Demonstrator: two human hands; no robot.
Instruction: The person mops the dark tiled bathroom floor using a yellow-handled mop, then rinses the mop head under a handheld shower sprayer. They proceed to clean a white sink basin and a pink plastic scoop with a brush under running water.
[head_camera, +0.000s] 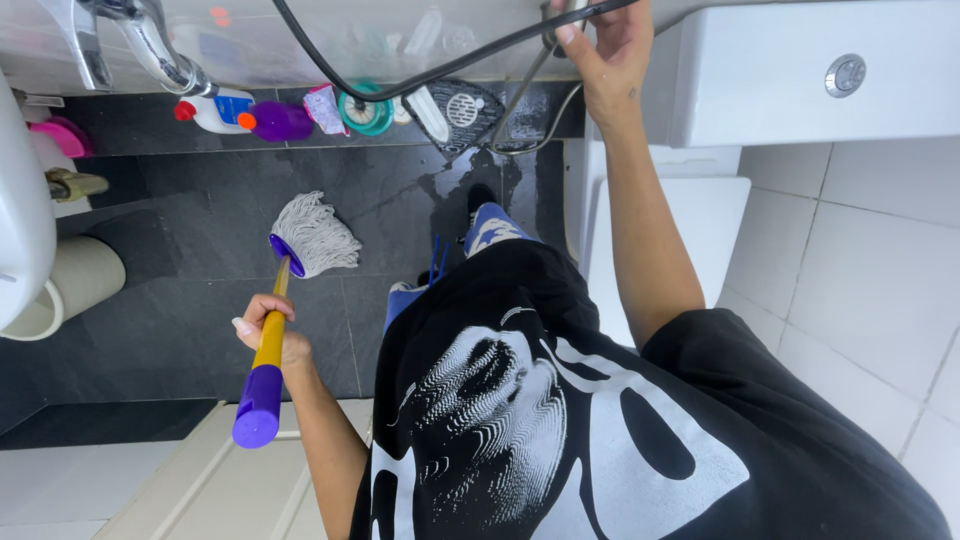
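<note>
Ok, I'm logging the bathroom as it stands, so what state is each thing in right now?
Mop: string head down on the floor, handle tilted.
Left hand: closed around the mop's yellow handle.
Right hand: raised, gripping the black hose.
Dark tile floor: wet patch near the drain.
Spray bottle: lying on its side.
Toilet lid: closed.

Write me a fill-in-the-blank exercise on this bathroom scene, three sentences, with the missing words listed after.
1. The left hand grips the yellow handle of a ____ whose white string head rests on the dark floor tiles.
2. The right hand is raised and holds a black ____ that runs across the top of the view.
3. The end cap of the handle nearest the camera is coloured ____.

Missing words: mop; hose; purple
</note>
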